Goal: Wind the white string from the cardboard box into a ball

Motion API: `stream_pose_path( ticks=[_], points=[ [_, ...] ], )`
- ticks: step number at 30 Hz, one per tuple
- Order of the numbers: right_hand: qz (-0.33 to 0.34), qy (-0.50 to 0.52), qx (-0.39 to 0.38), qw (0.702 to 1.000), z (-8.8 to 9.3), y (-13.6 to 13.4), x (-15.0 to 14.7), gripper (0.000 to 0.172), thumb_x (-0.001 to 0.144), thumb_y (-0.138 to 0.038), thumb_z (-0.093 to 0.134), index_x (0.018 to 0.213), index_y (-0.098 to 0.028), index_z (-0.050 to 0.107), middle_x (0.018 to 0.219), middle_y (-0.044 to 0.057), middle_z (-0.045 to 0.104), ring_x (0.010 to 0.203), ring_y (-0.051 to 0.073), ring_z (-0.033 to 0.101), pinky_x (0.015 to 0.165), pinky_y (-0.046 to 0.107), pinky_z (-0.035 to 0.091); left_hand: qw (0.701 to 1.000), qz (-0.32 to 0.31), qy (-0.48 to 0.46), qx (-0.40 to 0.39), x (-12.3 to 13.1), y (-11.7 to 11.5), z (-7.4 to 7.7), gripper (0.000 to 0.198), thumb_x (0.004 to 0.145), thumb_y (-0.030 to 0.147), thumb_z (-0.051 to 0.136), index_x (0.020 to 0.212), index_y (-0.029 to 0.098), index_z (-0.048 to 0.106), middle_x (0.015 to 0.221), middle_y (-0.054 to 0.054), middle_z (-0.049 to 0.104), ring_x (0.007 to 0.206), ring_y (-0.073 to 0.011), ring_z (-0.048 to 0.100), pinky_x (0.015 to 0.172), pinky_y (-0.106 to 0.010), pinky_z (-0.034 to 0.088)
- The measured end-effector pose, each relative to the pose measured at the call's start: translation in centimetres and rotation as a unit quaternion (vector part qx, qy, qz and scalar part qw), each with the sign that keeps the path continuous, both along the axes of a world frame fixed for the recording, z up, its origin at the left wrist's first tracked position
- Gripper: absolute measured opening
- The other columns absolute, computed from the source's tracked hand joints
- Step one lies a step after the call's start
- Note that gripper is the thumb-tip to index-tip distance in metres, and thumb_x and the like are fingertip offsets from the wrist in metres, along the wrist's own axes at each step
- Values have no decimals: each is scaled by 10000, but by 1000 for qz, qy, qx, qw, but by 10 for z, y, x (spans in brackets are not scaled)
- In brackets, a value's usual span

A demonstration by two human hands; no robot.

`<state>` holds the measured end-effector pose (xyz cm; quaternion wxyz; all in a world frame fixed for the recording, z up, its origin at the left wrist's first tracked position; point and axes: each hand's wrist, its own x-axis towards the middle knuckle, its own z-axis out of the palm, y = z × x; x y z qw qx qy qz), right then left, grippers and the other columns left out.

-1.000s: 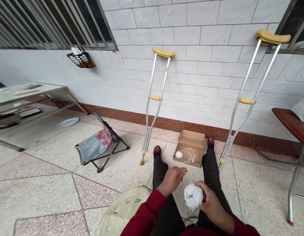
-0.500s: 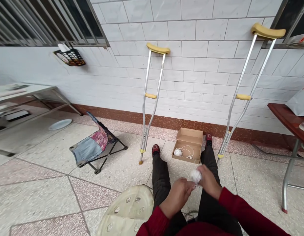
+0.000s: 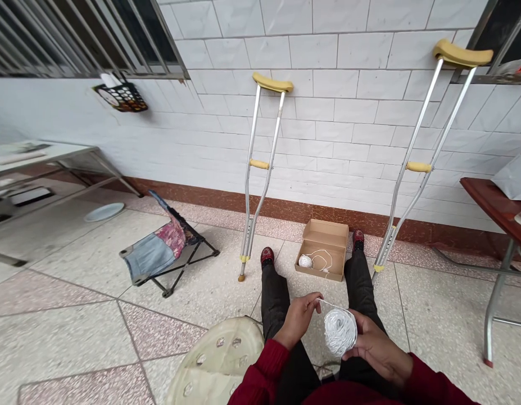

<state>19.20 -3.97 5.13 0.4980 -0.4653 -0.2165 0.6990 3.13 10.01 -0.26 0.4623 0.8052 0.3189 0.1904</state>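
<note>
White ball of cord is cradled in the right hand above the person's lap, with the fingers curled closed around its right side. A strand of cord is drawn from the top of the ball to the left hand, where it is pinched between the thumb and fingers. Farther off, an open cardboard box is set on the tiled floor between the dark red shoes, and a smaller ball of white cord with loose loops is lying inside it. An aluminium crutch is leaned against the white tiled wall left of the box, and a second aluminium crutch is leaned against it on the right. A folding stool is placed farther left, a round translucent plastic cover lies near left, and a red-topped table is seen at far right.
</note>
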Motion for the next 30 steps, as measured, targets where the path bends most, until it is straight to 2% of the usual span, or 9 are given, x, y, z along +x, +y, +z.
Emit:
stream_pose_path(
  ticks=[4,7,10,13,15,18,23,27,30],
  points=[
    [-22,-33,77,996,23,18,6,424,668,-236,735,1065,-228,589,992,23,648,836,184,619,663,286,522,998,-39,15,-43,9,-25,-19,379,966,343,371,776,151,637,677,-20,658,651,-154,582,670,-234,435],
    [-47,-199,107,973,19,47,31,371,615,-190,700,963,-207,571,896,7,623,797,187,582,622,279,503,995,-69,56,-44,11,-52,-25,382,995,346,328,853,164,632,553,12,620,549,-133,564,660,-224,433],
    [-87,-474,93,871,-9,68,56,300,561,-122,639,824,-204,521,763,-24,545,733,174,523,641,283,463,984,-98,145,20,6,-66,-17,324,985,334,379,823,185,617,581,1,628,575,-144,583,640,-219,419],
    [-76,-595,102,793,-49,66,54,281,556,-70,578,797,-196,506,802,-8,515,764,182,523,717,308,437,968,-113,193,115,0,-59,4,329,968,324,420,731,187,603,660,-35,647,660,-172,600,686,-242,428],
    [-31,-572,136,808,-71,52,36,335,547,-33,546,840,-194,534,849,6,535,806,191,539,750,315,434,963,-126,175,160,-2,-44,19,333,968,285,411,712,187,600,678,-35,649,685,-171,598,823,-286,428],
    [36,-427,152,891,-79,27,5,412,557,-24,555,922,-216,570,839,-5,580,784,189,556,692,297,460,969,-128,116,174,0,-18,35,348,962,249,415,663,185,582,631,9,626,638,-136,570,1020,-362,322],
    [29,-144,87,985,-24,5,2,418,626,-174,709,1020,-237,585,966,9,635,897,226,589,631,288,522,996,-77,31,11,7,2,29,450,954,374,421,571,170,542,570,19,579,604,-122,544,826,-262,427],
    [11,-37,62,997,24,15,26,444,675,-233,727,1089,-212,571,1005,45,641,866,210,615,685,327,534,993,-55,-23,-106,15,-16,13,454,946,401,392,622,156,592,599,-6,616,626,-143,561,675,-229,430],
    [-67,-104,82,989,32,39,43,444,631,-239,730,1037,-202,556,951,38,632,814,202,606,663,326,517,991,-62,-15,-116,20,-38,12,444,946,380,399,613,157,590,593,-4,623,615,-137,554,674,-224,416]
  ],
)
